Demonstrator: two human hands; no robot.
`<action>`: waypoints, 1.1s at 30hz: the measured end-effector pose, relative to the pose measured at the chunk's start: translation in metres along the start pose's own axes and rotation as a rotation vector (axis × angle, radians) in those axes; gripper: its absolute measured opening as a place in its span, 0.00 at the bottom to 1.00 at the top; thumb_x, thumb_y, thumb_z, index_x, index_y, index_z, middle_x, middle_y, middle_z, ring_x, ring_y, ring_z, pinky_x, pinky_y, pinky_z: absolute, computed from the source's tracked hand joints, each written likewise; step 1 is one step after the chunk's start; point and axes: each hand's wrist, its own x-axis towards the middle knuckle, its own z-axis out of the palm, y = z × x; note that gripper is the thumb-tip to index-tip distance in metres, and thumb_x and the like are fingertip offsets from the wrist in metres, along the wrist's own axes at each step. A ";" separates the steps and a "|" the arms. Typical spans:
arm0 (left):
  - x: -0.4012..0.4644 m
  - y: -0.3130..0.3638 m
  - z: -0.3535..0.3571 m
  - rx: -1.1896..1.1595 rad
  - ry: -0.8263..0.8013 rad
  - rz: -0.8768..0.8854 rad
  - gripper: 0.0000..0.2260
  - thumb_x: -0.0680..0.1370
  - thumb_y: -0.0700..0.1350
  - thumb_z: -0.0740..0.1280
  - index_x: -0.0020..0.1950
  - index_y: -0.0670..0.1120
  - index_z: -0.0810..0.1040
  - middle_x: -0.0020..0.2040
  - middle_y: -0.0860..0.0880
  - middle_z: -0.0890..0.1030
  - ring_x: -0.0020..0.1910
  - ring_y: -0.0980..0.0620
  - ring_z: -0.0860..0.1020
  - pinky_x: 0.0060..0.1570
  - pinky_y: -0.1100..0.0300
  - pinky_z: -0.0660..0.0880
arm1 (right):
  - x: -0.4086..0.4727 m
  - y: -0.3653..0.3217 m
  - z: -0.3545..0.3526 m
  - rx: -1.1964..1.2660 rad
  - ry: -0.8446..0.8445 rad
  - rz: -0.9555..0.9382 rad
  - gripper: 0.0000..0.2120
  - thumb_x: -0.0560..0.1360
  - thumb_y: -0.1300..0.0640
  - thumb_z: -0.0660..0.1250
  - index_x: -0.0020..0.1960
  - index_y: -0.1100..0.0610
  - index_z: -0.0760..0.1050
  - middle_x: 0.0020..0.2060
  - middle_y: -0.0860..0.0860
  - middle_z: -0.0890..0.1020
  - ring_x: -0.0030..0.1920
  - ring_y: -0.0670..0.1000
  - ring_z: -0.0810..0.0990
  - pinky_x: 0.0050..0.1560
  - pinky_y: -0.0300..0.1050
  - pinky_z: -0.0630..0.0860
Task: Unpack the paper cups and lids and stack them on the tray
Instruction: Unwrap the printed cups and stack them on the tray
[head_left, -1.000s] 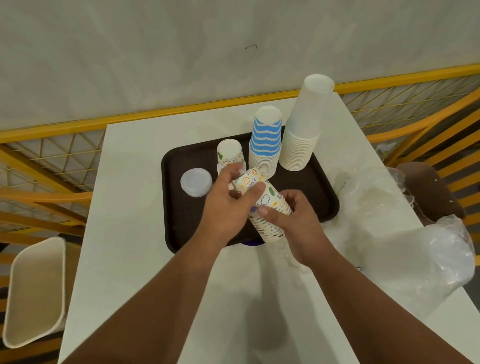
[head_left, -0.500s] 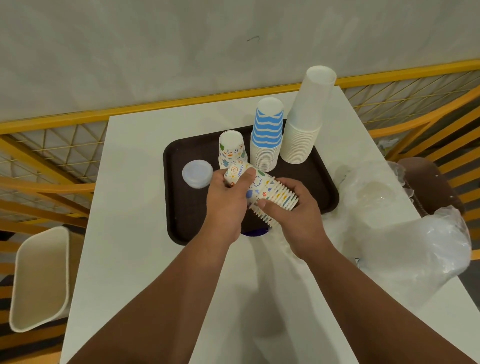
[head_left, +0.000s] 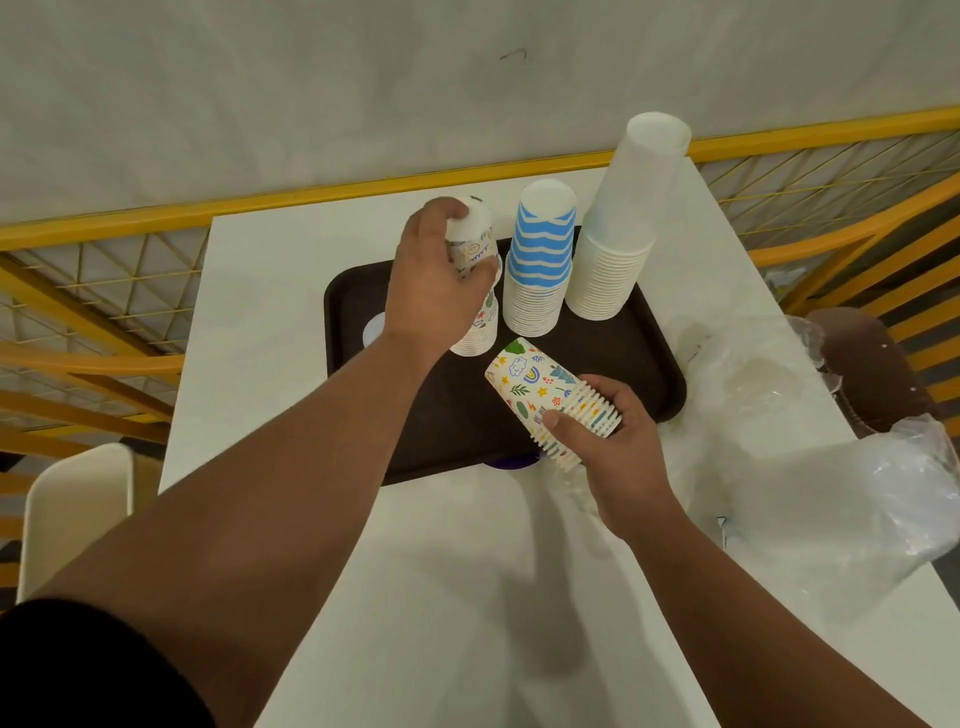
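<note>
Nearest on the white bench (head_left: 467, 597), the right hand (head_left: 618, 452) has its grip wrapped round a short nested stack of white paper cups printed with small coloured doodles (head_left: 550, 397). It holds the stack tilted on its side over the near edge of the dark brown plastic tray (head_left: 644, 374), bases pointing towards the left hand, probably so that cups can be peeled off from that end. To the right of it, towards the bench's right edge, lies crumpled clear plastic packaging (head_left: 857, 499), likely the wrapper the cups came out of. A bit of something blue (head_left: 511, 461) peeks from under the tray's near edge; what it is cannot be told. Further in, the left hand (head_left: 434, 291) has its grip closed on a few doodle-printed cups (head_left: 470, 236), held upside down right over a stack of the same print standing on the tray (head_left: 478, 332), so this looks like the moment of setting them down onto it. A round white lid (head_left: 373, 330) lies flat near the tray's left edge, mostly hidden by that wrist. At the tray's far edge stand an inverted stack of blue-and-white wavy-striped paper cups (head_left: 543, 265) and, towards the far right corner, a taller inverted stack of plain white cups (head_left: 628, 218), each pattern kept to its own column.
</note>
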 end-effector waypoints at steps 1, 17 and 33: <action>0.001 -0.005 0.002 0.067 -0.027 0.015 0.21 0.74 0.44 0.73 0.64 0.51 0.69 0.64 0.48 0.73 0.61 0.49 0.75 0.58 0.50 0.78 | 0.000 0.000 -0.001 0.001 0.002 -0.002 0.28 0.65 0.55 0.79 0.62 0.49 0.74 0.57 0.46 0.80 0.56 0.50 0.81 0.50 0.50 0.83; -0.089 0.016 0.004 -0.454 -0.037 -0.491 0.15 0.77 0.49 0.71 0.62 0.51 0.74 0.57 0.52 0.79 0.53 0.56 0.81 0.51 0.57 0.81 | -0.004 -0.015 0.004 0.131 -0.079 -0.060 0.29 0.58 0.47 0.77 0.58 0.46 0.76 0.56 0.49 0.81 0.55 0.51 0.83 0.50 0.51 0.82; -0.032 0.026 -0.018 -0.302 0.097 -0.111 0.14 0.74 0.51 0.73 0.56 0.60 0.72 0.58 0.50 0.80 0.55 0.54 0.81 0.50 0.56 0.81 | -0.010 -0.014 0.000 0.145 -0.052 -0.051 0.28 0.58 0.49 0.77 0.56 0.48 0.74 0.54 0.49 0.81 0.55 0.51 0.83 0.51 0.52 0.82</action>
